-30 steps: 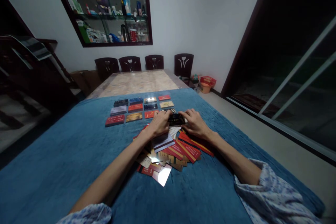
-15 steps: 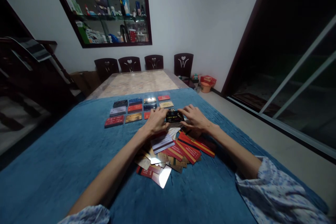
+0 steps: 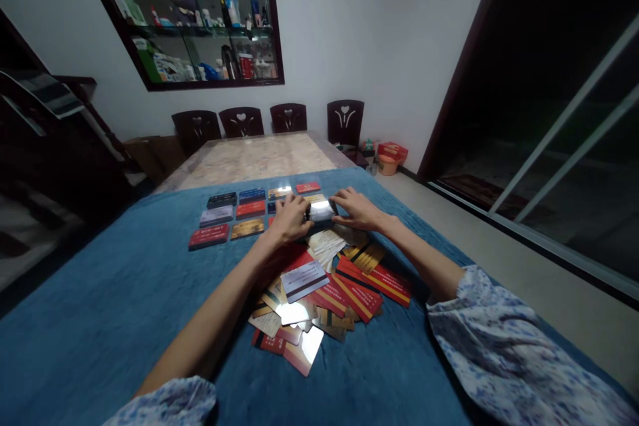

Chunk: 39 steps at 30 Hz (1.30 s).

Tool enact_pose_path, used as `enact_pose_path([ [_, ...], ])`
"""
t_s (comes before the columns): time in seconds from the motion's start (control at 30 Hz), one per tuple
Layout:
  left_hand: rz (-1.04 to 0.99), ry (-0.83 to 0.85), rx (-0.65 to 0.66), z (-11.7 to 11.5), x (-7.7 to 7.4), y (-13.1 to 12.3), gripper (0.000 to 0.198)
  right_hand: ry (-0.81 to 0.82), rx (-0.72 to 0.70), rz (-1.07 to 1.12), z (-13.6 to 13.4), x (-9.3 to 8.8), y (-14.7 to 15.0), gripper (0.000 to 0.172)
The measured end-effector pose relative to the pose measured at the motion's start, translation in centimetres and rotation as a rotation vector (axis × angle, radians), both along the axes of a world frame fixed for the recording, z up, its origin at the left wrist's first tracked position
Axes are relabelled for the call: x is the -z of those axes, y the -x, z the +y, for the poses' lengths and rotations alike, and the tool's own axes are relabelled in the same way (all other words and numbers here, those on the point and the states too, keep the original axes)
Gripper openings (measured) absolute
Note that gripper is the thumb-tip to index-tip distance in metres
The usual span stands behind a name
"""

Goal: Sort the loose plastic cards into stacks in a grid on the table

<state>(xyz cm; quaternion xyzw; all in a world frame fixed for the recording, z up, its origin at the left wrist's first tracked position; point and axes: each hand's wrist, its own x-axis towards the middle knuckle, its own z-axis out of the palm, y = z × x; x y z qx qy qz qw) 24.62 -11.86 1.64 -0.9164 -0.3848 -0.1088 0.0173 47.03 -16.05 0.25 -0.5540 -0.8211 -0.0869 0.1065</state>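
My left hand [image 3: 291, 216] and my right hand [image 3: 357, 208] grip opposite ends of a dark card [image 3: 322, 211] with glare across its face; I cannot tell whether it is one card or a small stack. It is held just past a loose heap of cards, where a lilac card [image 3: 303, 281], red-and-yellow cards [image 3: 359, 289] and a gold card [image 3: 368, 256] overlap. Beyond my left hand, neat stacks stand in rows, among them a red stack [image 3: 208, 235], a gold stack [image 3: 247, 227] and a black stack [image 3: 222, 200]. My fingers partly hide the nearest stacks.
A blue cloth [image 3: 124, 279] covers the near part of the table, and its bare stone-look top [image 3: 249, 156] shows beyond. Dark chairs [image 3: 241, 121] line the far end. Past the table's right edge stands an orange bucket [image 3: 387, 164] on the floor.
Both hands have carried the dark card slightly away from me, off the heap's far edge. Its face has tilted, so glare now hides the gold lettering. The camera view has shifted slightly.
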Motion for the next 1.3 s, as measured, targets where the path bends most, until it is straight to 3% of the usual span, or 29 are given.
enact_pose_path([
  [0.33,0.086,0.059,-0.061,1.8,0.8,-0.6,0.032,0.037,-0.037,0.137,3.0,2.6,-0.2,0.044],
  [0.57,0.131,0.101,-0.093,2.3,1.1,-1.1,0.032,0.067,-0.002,0.187,3.5,4.1,0.2,0.044],
  [0.9,0.138,0.128,-0.111,3.0,2.1,-1.3,0.033,0.109,0.033,0.17,3.5,4.5,0.2,0.037],
  [1.3,0.167,0.137,-0.083,2.9,2.0,-1.0,0.038,0.142,0.059,0.227,3.3,4.5,0.5,0.042],
])
